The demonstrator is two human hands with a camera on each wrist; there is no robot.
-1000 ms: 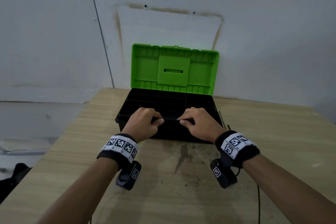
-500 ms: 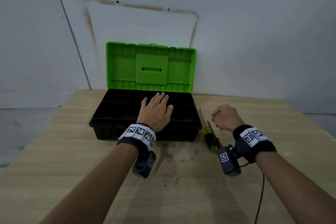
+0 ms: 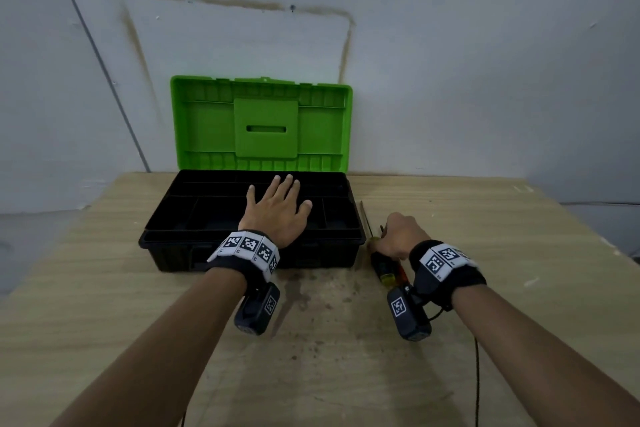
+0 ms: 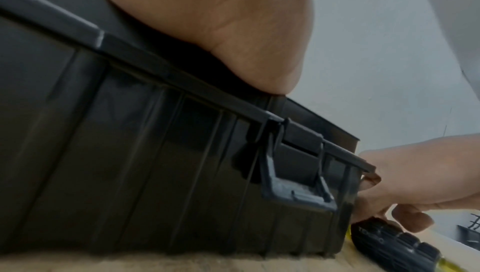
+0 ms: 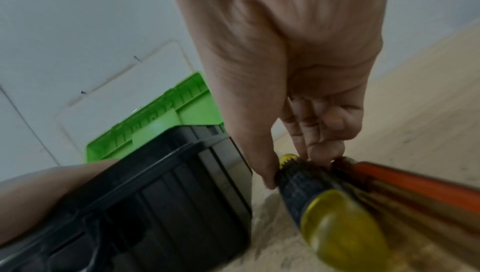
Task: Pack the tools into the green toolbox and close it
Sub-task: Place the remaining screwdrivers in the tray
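The left hand (image 3: 277, 210) lies flat, fingers spread, on the open toolbox (image 3: 249, 218). Right hand (image 3: 398, 236) fingers pinch the screwdriver (image 5: 311, 190) on the worktop (image 3: 104, 288), just beside the box.

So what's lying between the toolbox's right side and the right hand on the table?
In the head view, a thin bare metal shaft lies on the table between the toolbox and the right hand; its handle is hidden.

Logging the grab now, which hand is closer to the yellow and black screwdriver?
Right. The right hand pinches the yellow and black screwdriver beside the green toolbox; the left hand lies flat on the toolbox, apart from it.
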